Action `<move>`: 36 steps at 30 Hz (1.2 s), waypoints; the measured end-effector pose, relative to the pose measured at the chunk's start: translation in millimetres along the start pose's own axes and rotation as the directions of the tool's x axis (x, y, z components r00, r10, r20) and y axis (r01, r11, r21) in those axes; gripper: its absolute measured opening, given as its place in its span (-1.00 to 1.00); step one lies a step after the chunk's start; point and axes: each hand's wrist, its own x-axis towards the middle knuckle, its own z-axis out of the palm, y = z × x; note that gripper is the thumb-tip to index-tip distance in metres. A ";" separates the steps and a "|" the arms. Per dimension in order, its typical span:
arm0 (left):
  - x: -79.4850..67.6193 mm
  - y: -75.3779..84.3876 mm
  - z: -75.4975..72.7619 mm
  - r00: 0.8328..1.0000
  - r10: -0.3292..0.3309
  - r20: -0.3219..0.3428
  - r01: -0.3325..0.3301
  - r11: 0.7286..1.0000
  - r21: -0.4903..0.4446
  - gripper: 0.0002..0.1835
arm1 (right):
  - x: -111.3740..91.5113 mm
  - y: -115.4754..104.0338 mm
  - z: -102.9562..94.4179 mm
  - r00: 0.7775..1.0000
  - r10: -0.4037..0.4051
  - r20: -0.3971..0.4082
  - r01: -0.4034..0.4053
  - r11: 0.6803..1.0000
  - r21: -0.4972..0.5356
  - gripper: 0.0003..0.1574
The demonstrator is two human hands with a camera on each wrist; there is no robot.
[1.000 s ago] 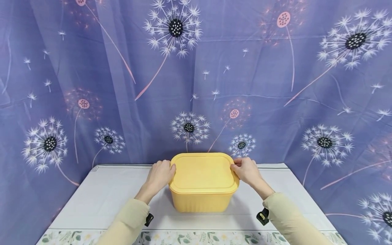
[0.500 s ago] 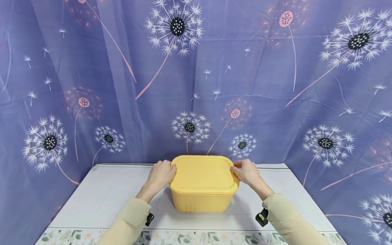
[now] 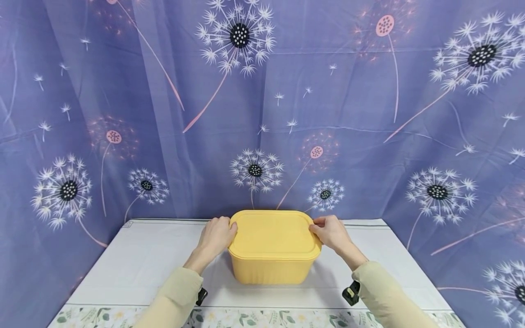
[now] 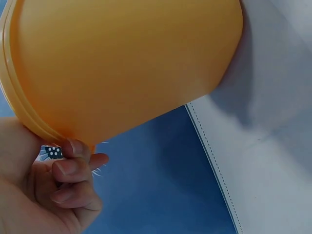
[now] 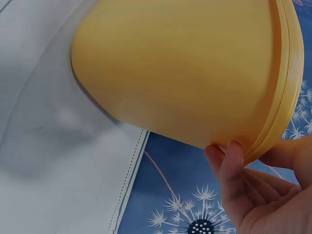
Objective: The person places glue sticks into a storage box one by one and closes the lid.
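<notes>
A yellow plastic storage box [image 3: 270, 272] with rounded corners stands upright on the white cloth. Its matching flat lid [image 3: 274, 233] covers the top, the lid's edge lying close along the box's rim. At the back left corner my left hand [image 3: 216, 236] grips the lid's edge, thumb over the top. My right hand [image 3: 333, 232] pinches the edge at the back right corner. Both wrist views show curled fingertips [image 4: 67, 166] tucked under the rim, against the box wall. The inside of the box is hidden by the lid.
A white tablecloth [image 3: 164, 255] with a floral border [image 3: 254, 317] along the front covers the table. Purple dandelion-print curtains [image 3: 197, 173] hang right behind the table and at both sides. A black strap device [image 3: 351, 292] sits at the right wrist.
The lid's far edge has come down toward the box, and the lid now sits flatter. Both hands keep their hold at the back corners. The camera view has shifted slightly.
</notes>
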 end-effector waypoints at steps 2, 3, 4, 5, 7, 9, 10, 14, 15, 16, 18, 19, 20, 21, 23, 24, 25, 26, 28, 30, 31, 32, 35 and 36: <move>-0.7 -0.4 0.4 1.000 -0.002 -0.003 0.002 1.000 -0.001 -0.64 | -0.2 0.9 0.8 1.000 -0.004 0.005 0.004 1.000 0.018 -0.64; -1.1 -0.6 0.8 1.000 -0.003 -0.005 0.003 1.000 0.001 -0.64 | -0.6 1.4 1.3 1.000 -0.006 0.007 0.006 1.000 0.028 -0.64; -1.5 -0.9 1.4 1.000 -0.001 -0.008 0.001 1.000 0.002 -0.65 | -0.9 2.1 1.9 1.000 -0.007 0.007 0.007 0.999 0.035 -0.63; -1.9 -1.4 2.1 1.000 0.000 -0.012 0.000 1.000 0.002 -0.66 | -1.3 2.8 2.5 1.000 -0.009 0.005 0.009 0.999 0.041 -0.62; -2.6 -2.4 3.9 1.000 -0.003 -0.013 0.003 1.000 0.004 -0.67 | -2.0 4.4 3.7 1.000 -0.015 0.000 0.015 0.999 0.049 -0.60; -2.7 -3.4 5.7 1.000 -0.011 -0.012 0.011 1.000 0.000 -0.68 | -2.3 5.9 4.8 1.000 -0.023 -0.009 0.023 0.999 0.048 -0.59; -2.7 -3.8 6.6 1.000 -0.015 -0.013 0.015 1.000 -0.004 -0.68 | -2.3 6.6 5.2 1.000 -0.026 -0.014 0.026 0.999 0.045 -0.58; -4.1 -4.1 9.0 0.999 -0.023 -0.023 0.022 0.999 -0.027 -0.68 | -3.6 8.8 5.7 0.999 -0.037 -0.025 0.038 0.998 0.043 -0.58; -4.8 -4.0 9.5 0.999 -0.023 -0.024 0.022 0.999 -0.035 -0.68 | -4.2 8.9 5.6 0.999 -0.035 -0.027 0.036 0.998 0.046 -0.58; -5.3 -3.9 9.8 0.999 -0.024 -0.024 0.023 0.999 -0.044 -0.67 | -4.8 9.0 5.5 0.999 -0.034 -0.027 0.035 0.998 0.045 -0.58; -6.0 -4.1 10.5 0.999 -0.027 -0.025 0.025 0.998 -0.057 -0.66 | -5.4 9.4 5.4 0.999 -0.034 -0.024 0.035 0.998 0.045 -0.58; -6.2 -4.1 10.5 0.999 -0.028 -0.024 0.026 0.997 -0.066 -0.65 | -5.5 9.7 5.5 0.999 -0.036 -0.024 0.037 0.998 0.043 -0.58; -6.0 -4.5 10.6 0.999 -0.028 -0.023 0.026 0.997 -0.074 -0.64 | -5.4 10.0 5.4 0.999 -0.040 -0.027 0.041 0.998 0.042 -0.58; -5.7 -4.9 10.9 0.999 -0.030 -0.024 0.028 0.996 -0.079 -0.62 | -5.5 9.4 5.3 0.999 -0.038 -0.032 0.040 0.998 0.045 -0.58; -5.1 -6.1 10.9 0.999 -0.037 -0.022 0.035 0.995 -0.093 -0.58 | -5.2 9.1 5.3 0.998 -0.048 -0.039 0.050 0.998 0.043 -0.59; -4.7 -7.1 10.9 0.999 -0.037 -0.018 0.036 0.995 -0.096 -0.56 | -5.0 9.0 5.6 0.998 -0.056 -0.041 0.058 0.997 0.042 -0.59; -4.3 -8.1 10.9 0.999 -0.043 -0.014 0.041 0.994 -0.100 -0.54 | -4.8 8.8 5.8 0.997 -0.058 -0.041 0.060 0.997 0.043 -0.60; -4.1 -9.2 10.9 0.999 -0.048 -0.009 0.047 0.994 -0.103 -0.51 | -4.7 8.5 5.9 0.998 -0.057 -0.038 0.059 0.997 0.045 -0.60; -4.0 -11.4 10.8 0.999 -0.055 0.000 0.054 0.994 -0.100 -0.46 | -4.8 8.3 6.3 0.998 -0.052 -0.025 0.054 0.997 0.047 -0.60; -4.4 -12.7 10.1 0.998 -0.058 0.011 0.058 0.994 -0.087 -0.41 | -5.1 9.3 5.8 0.999 -0.045 -0.011 0.046 0.998 0.039 -0.59; -5.2 -12.9 9.4 0.998 -0.065 0.022 0.067 0.994 -0.086 -0.38 | -5.5 10.1 5.3 0.999 -0.040 -0.005 0.040 0.999 0.036 -0.59; -5.7 -13.1 8.7 0.997 -0.070 0.029 0.072 0.994 -0.080 -0.36 | -5.7 11.3 4.7 0.999 -0.039 -0.001 0.039 0.999 0.028 -0.57; -8.0 -15.3 6.3 0.994 -0.090 0.054 0.093 0.994 -0.065 -0.30 | -6.8 16.3 1.3 0.998 -0.057 0.007 0.057 0.998 -0.027 -0.48; -8.9 -16.3 5.3 0.993 -0.099 0.061 0.103 0.992 -0.065 -0.29 | -7.5 17.9 0.0 0.998 -0.063 0.008 0.064 0.997 -0.041 -0.44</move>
